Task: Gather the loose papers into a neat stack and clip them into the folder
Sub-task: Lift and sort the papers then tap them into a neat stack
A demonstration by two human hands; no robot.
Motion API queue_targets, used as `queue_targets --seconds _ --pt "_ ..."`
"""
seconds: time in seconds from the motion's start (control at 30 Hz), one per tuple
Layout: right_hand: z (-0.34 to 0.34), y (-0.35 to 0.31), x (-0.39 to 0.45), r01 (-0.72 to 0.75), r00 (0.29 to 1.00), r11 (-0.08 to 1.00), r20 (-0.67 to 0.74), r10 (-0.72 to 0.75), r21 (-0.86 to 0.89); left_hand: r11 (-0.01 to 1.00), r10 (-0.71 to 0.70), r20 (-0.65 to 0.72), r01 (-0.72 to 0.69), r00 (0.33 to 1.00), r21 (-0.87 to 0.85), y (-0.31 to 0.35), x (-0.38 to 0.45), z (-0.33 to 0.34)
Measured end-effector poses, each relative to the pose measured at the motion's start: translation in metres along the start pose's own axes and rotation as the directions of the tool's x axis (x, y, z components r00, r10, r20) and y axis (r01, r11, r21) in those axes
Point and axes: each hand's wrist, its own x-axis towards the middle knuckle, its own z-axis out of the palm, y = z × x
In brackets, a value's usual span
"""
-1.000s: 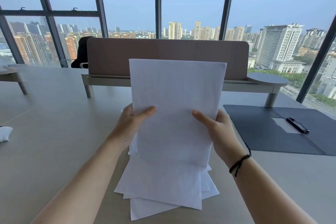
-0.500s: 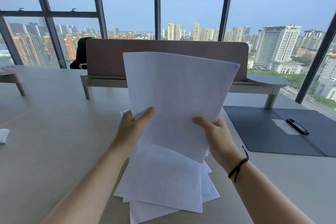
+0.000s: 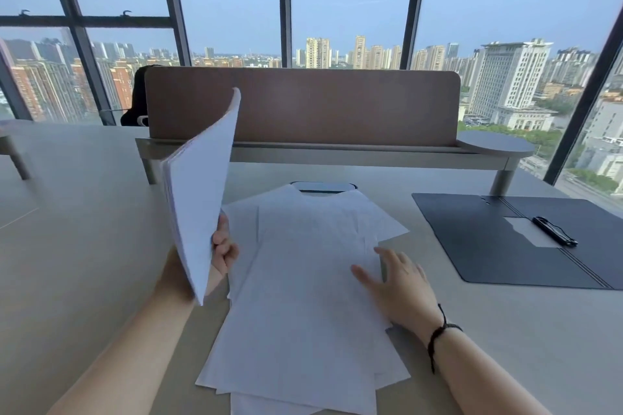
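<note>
- Desk (image 3: 84, 246) carries the loose papers (image 3: 303, 296), fanned out in front of you.
- Folder (image 3: 505, 246) lies open, well apart to your right, its clip (image 3: 553, 231) unused.
- Sheaf (image 3: 202, 195), held in both hands a second ago, now stands tilted in your left hand (image 3: 222, 256) alone, pinched at its lower edge.
- Your right hand (image 3: 397, 283) has let go and rests flat, fingers spread, on the papers, so gathering continues.

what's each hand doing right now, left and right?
Left hand: closed on a sheaf of papers, held up off the desk.
Right hand: open, fingers spread, palm down on the loose papers, gripping nothing.
</note>
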Motion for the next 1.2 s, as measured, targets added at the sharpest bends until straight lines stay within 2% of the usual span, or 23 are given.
queue_targets --seconds 0.03,0.07,0.13,0.17,0.23,0.3,0.37,0.43,0.47,0.53,0.6,0.67,0.7,0.77,0.87,1.0,1.1,1.2 --pt "0.007 0.004 0.001 0.038 0.999 0.983 0.027 -0.034 -0.178 0.999 -0.026 -0.043 0.025 0.999 -0.023 -0.007 0.002 -0.005" --pt "0.013 0.005 0.002 0.061 0.998 0.964 0.048 -0.050 -0.258 0.999 -0.049 -0.109 0.049 0.993 -0.002 -0.014 0.005 -0.008" --pt "0.016 0.004 0.005 0.070 0.997 0.954 0.045 -0.060 -0.291 0.967 -0.017 -0.219 0.072 0.976 0.243 -0.020 0.012 -0.007" --pt "0.016 0.003 0.006 0.079 0.997 0.952 0.041 -0.070 -0.294 0.906 0.015 -0.237 0.087 0.971 0.414 -0.017 0.011 -0.002" --pt "0.013 0.000 0.006 0.081 0.997 0.953 0.016 -0.080 -0.291 0.772 0.110 -0.209 0.049 0.972 0.633 -0.014 0.007 0.006" --pt "0.009 0.000 0.007 0.075 0.997 0.958 -0.006 -0.080 -0.277 0.657 0.097 -0.162 0.059 0.982 0.752 -0.016 0.009 -0.001" --pt "0.008 -0.001 0.010 0.061 0.996 0.960 -0.044 -0.076 -0.272 0.595 0.049 -0.095 0.047 0.994 0.802 -0.019 0.005 0.000" --pt "0.007 -0.002 0.016 0.024 0.997 0.961 -0.066 -0.044 -0.275 0.630 0.052 -0.082 0.031 0.995 0.776 -0.024 0.007 -0.001" --pt "0.007 -0.003 0.020 -0.005 0.997 0.960 -0.071 -0.015 -0.280 0.708 0.068 -0.098 0.021 0.993 0.706 -0.025 0.008 0.000" --pt "0.007 -0.005 0.029 -0.047 0.997 0.959 -0.072 0.028 -0.278 0.880 0.056 -0.137 0.016 0.989 0.475 -0.025 0.012 -0.002" --pt "0.006 -0.009 0.044 -0.076 0.995 0.978 -0.074 0.062 -0.197 0.961 0.062 -0.180 -0.010 0.982 0.276 -0.023 0.018 -0.008" --pt "-0.001 -0.019 0.064 -0.153 0.987 0.987 -0.039 0.155 0.055 0.989 0.066 -0.177 -0.041 0.982 0.142 -0.016 0.021 -0.017" --pt "-0.006 -0.025 0.074 -0.200 0.978 0.955 -0.015 0.208 0.221 0.997 0.043 -0.174 -0.032 0.984 0.068 -0.014 0.022 -0.021" --pt "-0.018 -0.038 0.094 -0.282 0.952 0.824 0.040 0.302 0.491 0.998 0.011 -0.157 -0.019 0.987 -0.052 -0.012 0.026 -0.027" --pt "-0.033 -0.049 0.118 -0.402 0.905 0.612 0.195 0.377 0.681 0.999 0.050 -0.176 -0.052 0.983 -0.010 -0.016 0.033 -0.034" --pt "-0.024 -0.041 0.131 -0.464 0.876 0.489 0.301 0.376 0.739 0.998 0.066 -0.176 -0.065 0.982 0.012 -0.020 0.037 -0.035" --pt "-0.008 -0.031 0.131 -0.443 0.890 0.510 0.289 0.353 0.738 0.993 0.108 -0.206 -0.116 0.973 -0.026 -0.018 0.041 -0.042" --pt "0.000 -0.033 0.118 -0.354 0.935 0.661 0.255 0.246 0.661 0.995 0.055 -0.220 -0.072 0.974 -0.070 -0.016 0.042 -0.047"
